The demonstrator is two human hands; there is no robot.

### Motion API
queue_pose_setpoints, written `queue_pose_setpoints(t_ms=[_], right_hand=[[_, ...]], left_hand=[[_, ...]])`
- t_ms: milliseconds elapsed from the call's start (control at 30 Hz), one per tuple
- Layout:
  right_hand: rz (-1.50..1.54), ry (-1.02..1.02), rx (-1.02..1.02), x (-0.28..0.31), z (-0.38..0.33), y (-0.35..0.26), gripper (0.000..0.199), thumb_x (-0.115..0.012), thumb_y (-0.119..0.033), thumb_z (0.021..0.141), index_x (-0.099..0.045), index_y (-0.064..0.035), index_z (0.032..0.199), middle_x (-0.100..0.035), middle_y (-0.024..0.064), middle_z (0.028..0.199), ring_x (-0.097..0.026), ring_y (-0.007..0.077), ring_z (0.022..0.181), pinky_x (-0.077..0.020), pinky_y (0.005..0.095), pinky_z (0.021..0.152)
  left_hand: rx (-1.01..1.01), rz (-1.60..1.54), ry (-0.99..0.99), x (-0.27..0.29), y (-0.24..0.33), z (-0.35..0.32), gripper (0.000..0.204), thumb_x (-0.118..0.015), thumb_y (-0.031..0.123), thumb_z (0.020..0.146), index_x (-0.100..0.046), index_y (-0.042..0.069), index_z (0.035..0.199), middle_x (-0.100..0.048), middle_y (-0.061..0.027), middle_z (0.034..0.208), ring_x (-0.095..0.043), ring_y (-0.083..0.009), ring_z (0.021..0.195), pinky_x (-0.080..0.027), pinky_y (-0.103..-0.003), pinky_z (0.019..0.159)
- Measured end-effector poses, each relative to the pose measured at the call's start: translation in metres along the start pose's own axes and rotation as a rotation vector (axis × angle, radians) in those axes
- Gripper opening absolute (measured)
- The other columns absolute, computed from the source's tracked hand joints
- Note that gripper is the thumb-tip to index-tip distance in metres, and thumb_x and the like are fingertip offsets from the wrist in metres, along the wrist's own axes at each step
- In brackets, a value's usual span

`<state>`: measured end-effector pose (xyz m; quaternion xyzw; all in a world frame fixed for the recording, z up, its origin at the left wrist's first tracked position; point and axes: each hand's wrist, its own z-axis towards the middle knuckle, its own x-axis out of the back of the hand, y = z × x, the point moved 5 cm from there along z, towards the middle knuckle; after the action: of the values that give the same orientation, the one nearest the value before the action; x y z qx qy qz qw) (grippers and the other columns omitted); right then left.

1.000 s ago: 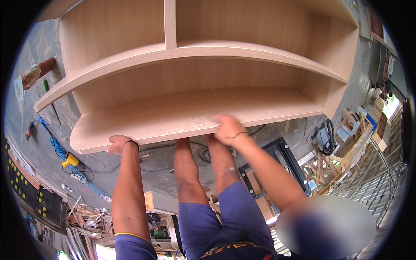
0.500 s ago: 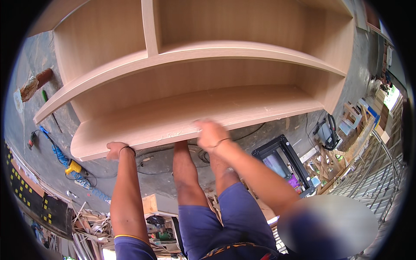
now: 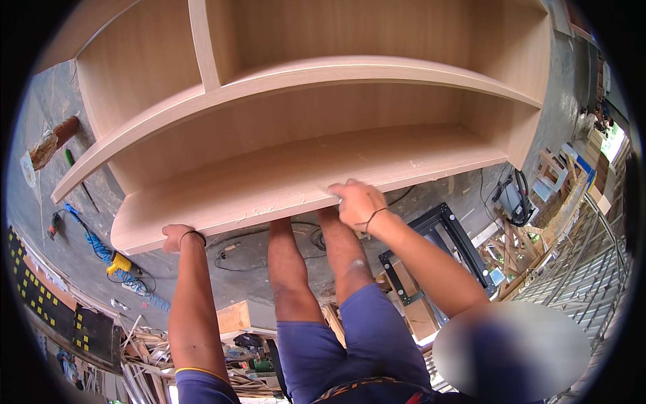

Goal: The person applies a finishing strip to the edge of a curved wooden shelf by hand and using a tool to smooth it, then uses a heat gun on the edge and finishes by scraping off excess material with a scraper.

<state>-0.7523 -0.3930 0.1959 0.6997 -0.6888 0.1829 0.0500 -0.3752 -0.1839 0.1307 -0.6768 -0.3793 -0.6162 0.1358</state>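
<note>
A large light-wood cabinet [image 3: 323,135] with open shelves and an upright divider fills the upper part of the head view. My left hand [image 3: 178,237] grips the front edge of its lowest board near the left corner. My right hand [image 3: 356,202] rests on the same edge toward the middle, fingers curled over it. Both wrists wear a thin dark band. My bare legs and blue shorts show below the board.
A concrete floor lies underneath, with a yellow power tool [image 3: 120,262] and blue cable at the left, a black metal frame [image 3: 437,249] at the right, wood offcuts [image 3: 155,350] below left and stacked timber [image 3: 565,202] at the far right.
The cabinet has shifted right and lower in view. My right hand has slid along the board's front edge, and my left hand keeps its grip by the corner.
</note>
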Motion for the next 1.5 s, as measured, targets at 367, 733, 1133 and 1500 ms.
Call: queue_pose_setpoints(t_ms=[367,733,1133,1500], right_hand=[[-0.044,0.007,-0.116,0.000,0.005,0.013,0.047,-0.057,-0.013,0.074,-0.064,-0.0118,0.120,-0.063,0.0205,0.115,-0.059,0.0365,0.110,-0.0479,0.0407,0.096],[-0.298,0.184,-0.404,0.030,-0.010,0.106,0.038,-0.063,-0.018,0.077,-0.065,-0.0115,0.114,-0.065,0.0177,0.108,-0.063,0.0334,0.103,-0.0527,0.0430,0.087],[0.378,0.335,-0.020,-0.007,0.008,0.021,0.033,-0.051,-0.003,0.081,-0.065,-0.0037,0.110,-0.065,0.0228,0.107,-0.062,0.0369,0.101,-0.0487,0.0389,0.091],[-0.303,0.567,-0.449,0.045,-0.021,0.232,0.033,-0.052,-0.011,0.082,-0.064,-0.0138,0.112,-0.062,0.0214,0.102,-0.063,0.0400,0.092,-0.0516,0.0472,0.082]], left_hand=[[-0.023,0.012,0.009,-0.004,-0.002,0.010,0.053,-0.048,0.028,0.083,-0.043,-0.015,0.112,-0.061,-0.0338,0.103,-0.063,-0.0449,0.090,-0.050,-0.051,0.080],[-0.038,0.082,0.065,-0.002,-0.004,0.012,0.053,-0.047,0.031,0.085,-0.043,-0.012,0.116,-0.058,-0.0342,0.110,-0.061,-0.0466,0.095,-0.047,-0.053,0.085],[-0.066,-0.038,0.000,-0.009,-0.011,0.020,0.055,-0.048,0.029,0.083,-0.043,-0.018,0.110,-0.059,-0.0375,0.107,-0.062,-0.0459,0.094,-0.048,-0.052,0.082],[-0.028,-0.020,0.017,-0.007,-0.010,0.021,0.052,-0.048,0.026,0.081,-0.049,-0.020,0.104,-0.062,-0.0357,0.101,-0.064,-0.0444,0.088,-0.050,-0.050,0.077]])
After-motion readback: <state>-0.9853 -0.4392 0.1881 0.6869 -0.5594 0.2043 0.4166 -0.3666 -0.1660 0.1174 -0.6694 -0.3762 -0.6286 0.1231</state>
